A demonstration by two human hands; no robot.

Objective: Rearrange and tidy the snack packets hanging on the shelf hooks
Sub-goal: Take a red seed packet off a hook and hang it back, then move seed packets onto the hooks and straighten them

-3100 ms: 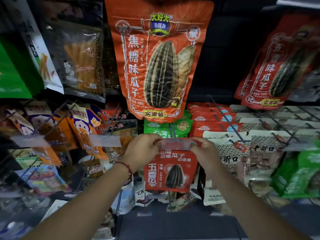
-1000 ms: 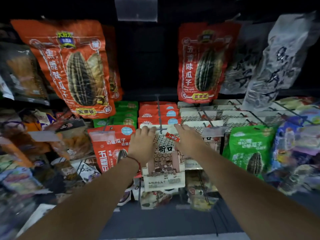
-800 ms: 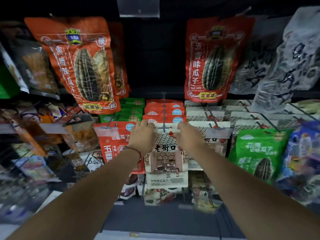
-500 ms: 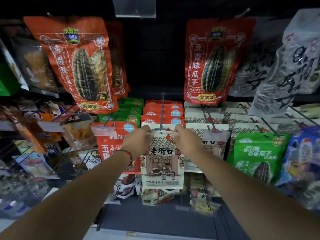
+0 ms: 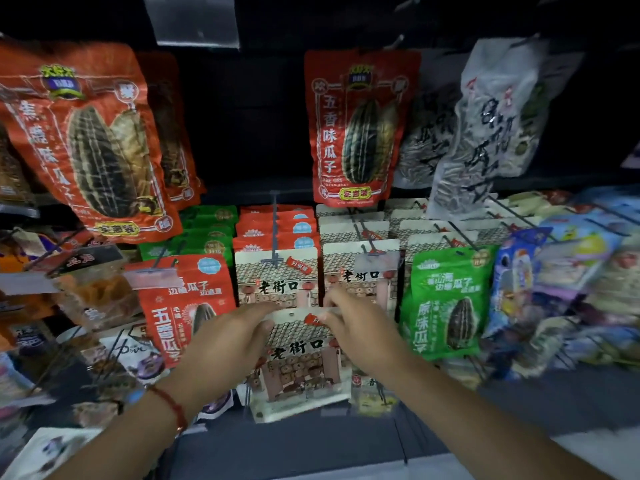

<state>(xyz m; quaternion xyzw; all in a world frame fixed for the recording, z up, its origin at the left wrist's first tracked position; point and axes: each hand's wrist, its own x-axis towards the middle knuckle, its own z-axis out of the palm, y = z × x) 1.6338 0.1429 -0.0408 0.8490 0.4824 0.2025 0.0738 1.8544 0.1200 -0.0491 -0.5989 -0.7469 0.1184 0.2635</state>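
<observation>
From the head camera, both arms reach in from below toward the middle of the display. The left hand grips the top left corner of a cream packet printed with a tiled roof and brick wall, fingers curled over its upper edge. The right hand pinches the top right corner of the same packet, right by its small red label. The packet hangs between the two hands, off any hook, in front of and below the row it matches. A red string bracelet circles the left wrist.

Just behind the held packet, another cream packet sits at the front of a metal hook, with red packets stacked behind it on that same prong. To its right hangs a second row of cream packets, a clear price tag holder over the front one. Left of the hands there is a red sunflower seed packet, with green packets lined up behind it. On the right, a green sunflower seed packet hangs just beside the right hand's row.

Up above, a large orange bag tilts on the left, a large red bag hangs upright at centre, and a white bag with black lettering leans at the right. Further packets at both edges are too blurred to read.
</observation>
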